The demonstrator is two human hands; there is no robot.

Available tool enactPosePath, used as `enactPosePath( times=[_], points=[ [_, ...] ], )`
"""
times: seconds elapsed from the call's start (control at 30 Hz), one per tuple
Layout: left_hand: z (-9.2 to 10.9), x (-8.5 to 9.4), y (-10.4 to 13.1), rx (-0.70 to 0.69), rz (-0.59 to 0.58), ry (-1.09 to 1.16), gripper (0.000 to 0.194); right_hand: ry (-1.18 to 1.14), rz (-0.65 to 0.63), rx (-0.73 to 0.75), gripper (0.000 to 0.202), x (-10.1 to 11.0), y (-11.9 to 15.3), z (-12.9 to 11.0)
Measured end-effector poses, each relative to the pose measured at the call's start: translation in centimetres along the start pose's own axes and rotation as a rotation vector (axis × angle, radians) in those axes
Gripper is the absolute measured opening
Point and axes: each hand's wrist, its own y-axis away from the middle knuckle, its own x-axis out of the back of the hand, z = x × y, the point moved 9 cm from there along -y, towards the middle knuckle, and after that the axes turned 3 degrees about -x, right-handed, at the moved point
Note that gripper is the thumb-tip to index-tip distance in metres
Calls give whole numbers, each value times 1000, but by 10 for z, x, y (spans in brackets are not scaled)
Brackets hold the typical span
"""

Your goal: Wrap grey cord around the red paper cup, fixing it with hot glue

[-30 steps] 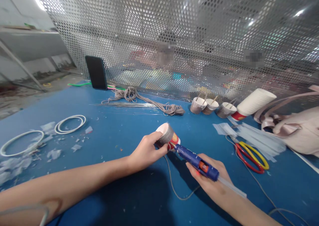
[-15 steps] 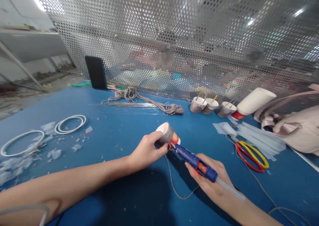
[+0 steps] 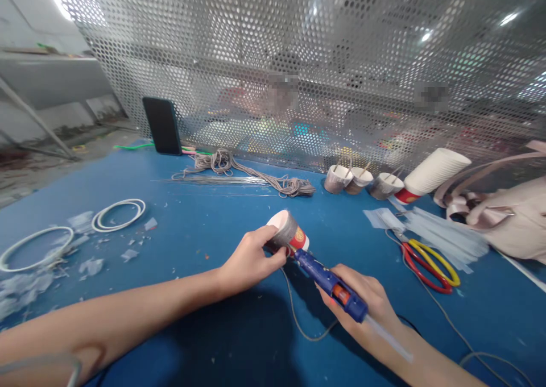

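Observation:
My left hand (image 3: 256, 256) is closed around a paper cup (image 3: 285, 228), tilted with its white mouth toward the upper left. Grey cord is wound round part of the cup, and a red band with a gold emblem shows near its base. A loose length of the grey cord (image 3: 294, 307) trails from the cup down onto the table. In my right hand (image 3: 358, 302) is a blue hot glue gun (image 3: 326, 279), a clear glue stick (image 3: 390, 338) poking out of its rear. The nozzle points at the cup beside my left thumb; whether it touches is hard to see.
Scissors (image 3: 430, 265) and pale translucent strips (image 3: 446, 233) lie at right, near a pink bag (image 3: 507, 219). Behind stand cord-wrapped cups (image 3: 336, 179) and stacked paper cups (image 3: 435, 174). Grey cord bundles (image 3: 251, 174), a phone (image 3: 162, 125) and white rings (image 3: 118, 215) are farther left. A perforated metal panel (image 3: 239, 63) borders the back.
The glue gun in my right hand has shifted slightly left and down, its nozzle still by the cup. My left hand and the cup stay nearly in place.

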Motion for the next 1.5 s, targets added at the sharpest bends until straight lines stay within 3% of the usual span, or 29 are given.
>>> enactPosePath(
  times=[0.17,0.33,0.53,1.03,1.37,1.5],
  points=[
    [-1,0,1,-3,-3,-11,7,-15,9,-17,1,4,-2,1],
    [-1,-1,0,4,-7,22,8,-25,-59,0,3,-5,-1,-1],
    [0,0,0,-11,8,-7,8,-12,-5,6,1,0,-2,-1],
    [0,1,1,-16,3,0,8,-19,-7,89,7,-1,2,-6],
    [1,1,1,-34,3,-4,7,-14,0,81,4,0,1,-6],
    [3,3,1,-57,15,-21,7,-23,2,-22,2,5,-2,3]
  ],
)
